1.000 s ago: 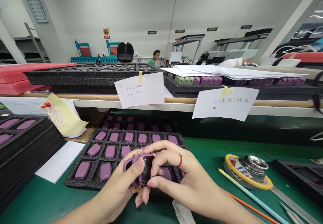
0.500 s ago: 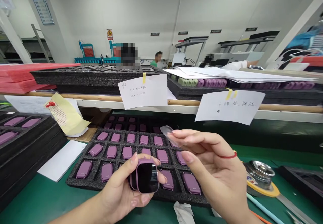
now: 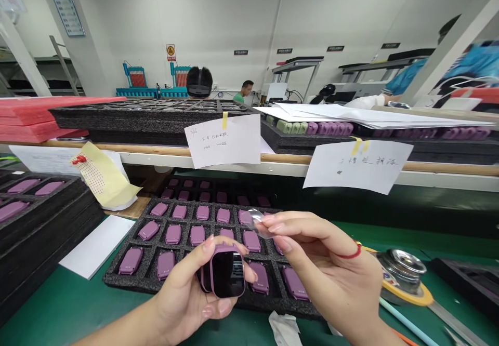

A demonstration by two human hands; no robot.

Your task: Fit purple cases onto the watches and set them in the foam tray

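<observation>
Green bench, foam tray (image 3: 117, 278) of purple cases as landmark. Over tray's near edge, left hand (image 3: 187, 294) grasping a purple watch (image 3: 224, 272) by its sides, dark screen up. Right of that, above tray's right end, right hand (image 3: 331, 273) pinching a clear film (image 3: 259, 216) at fingertips, probably peeled screen cover, though edges blur. Further right of tray, tape roll (image 3: 405, 278). Best kept: grip on watch sides only, no touching glass, film held away from screen. Against half a second ago: film lower and nearer tray, right hand dropped slightly, watch unmoved.
</observation>
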